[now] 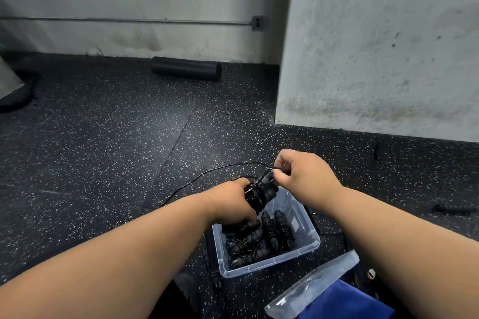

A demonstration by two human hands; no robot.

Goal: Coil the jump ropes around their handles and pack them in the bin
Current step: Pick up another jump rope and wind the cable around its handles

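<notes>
My left hand (232, 202) grips a pair of black jump rope handles (260, 194) with thin black rope coiled around them, held above the clear plastic bin (303, 248). My right hand (300, 173) pinches the loose rope (207, 172) right beside the handles' top end. The free length of rope trails left across the floor. Inside the bin lie several coiled black jump ropes (261, 238).
The bin's clear lid (311, 285) lies at the lower right over something blue. Another black jump rope handle (451, 208) lies on the floor at right. A black foam roller (186, 68) rests by the far wall. A concrete pillar (375, 46) stands behind the bin.
</notes>
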